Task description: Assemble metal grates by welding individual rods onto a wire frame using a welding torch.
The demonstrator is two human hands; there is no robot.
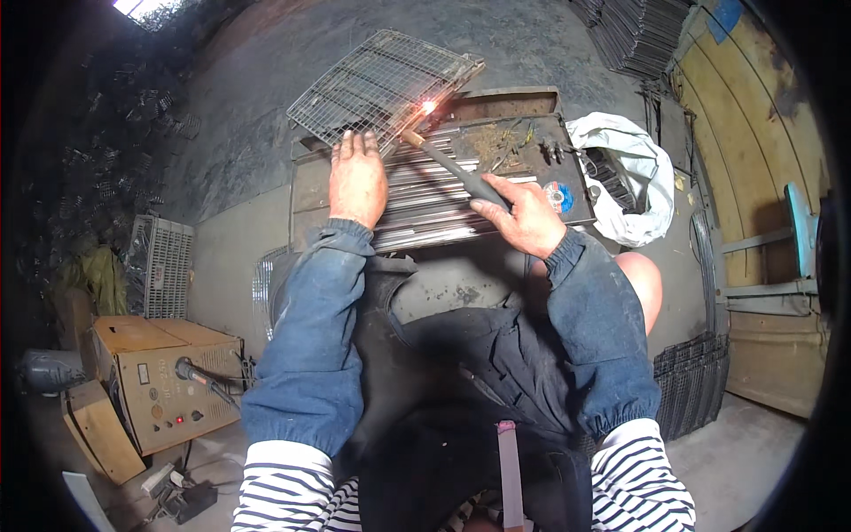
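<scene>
My left hand [358,180] grips the near edge of a wire rack [381,80], its fingers over the wires and its thumb hidden. The rack is a rectangular metal grid lying slantwise over the far left of a low metal worktable [310,199]. In my right hand [523,215] is the dark handle of a welding torch [452,166], fingers closed round it. Its copper-coloured nozzle points at the rack's right side, where a bright orange-white glow [428,107] shows. Under the torch, several thin metal rods [425,208] lie side by side on the table.
On the table's right are a blue-and-red disc [558,197] and small metal bits. A white sack [643,151] stands right of the table. An orange-brown welding machine [173,386] sits lower left. Stacked wire racks [691,383] stand at right, more bundles [634,35] at the far right.
</scene>
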